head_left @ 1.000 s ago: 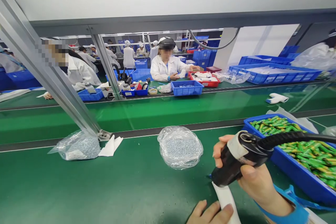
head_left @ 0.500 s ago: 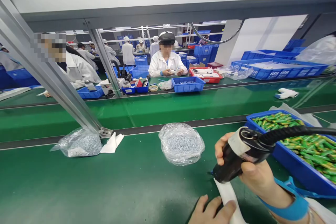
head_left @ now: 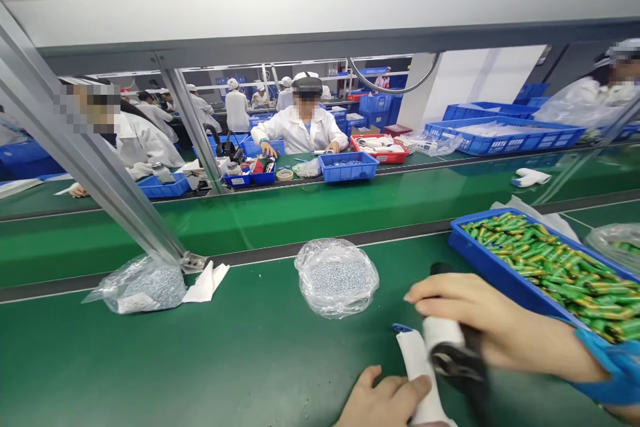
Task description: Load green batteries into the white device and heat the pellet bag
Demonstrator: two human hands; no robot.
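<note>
My right hand [head_left: 480, 327] has its grip wrapped around a black electric screwdriver [head_left: 455, 357], fingers folded over the top of its body, the tool lying low and tilted toward me over the near edge of the table [head_left: 200, 360]. Its tip is hidden, so I cannot tell whether it touches anything. A blue band sits at that wrist. My left hand [head_left: 383, 400] rests at the near edge, fingers pressed flat on a white plastic part [head_left: 417, 363] that lies on the green surface just beside the screwdriver; a small blue piece [head_left: 401, 328] shows at the part's far end.

Near the middle of the table sits an open clear bag of small silver screws [head_left: 336, 275]. To the right, close by my right hand, a blue bin [head_left: 493, 267] holds green batteries [head_left: 550, 263]. Toward the left edge lies another bag of screws [head_left: 143, 285] next to a folded white paper [head_left: 207, 281].
</note>
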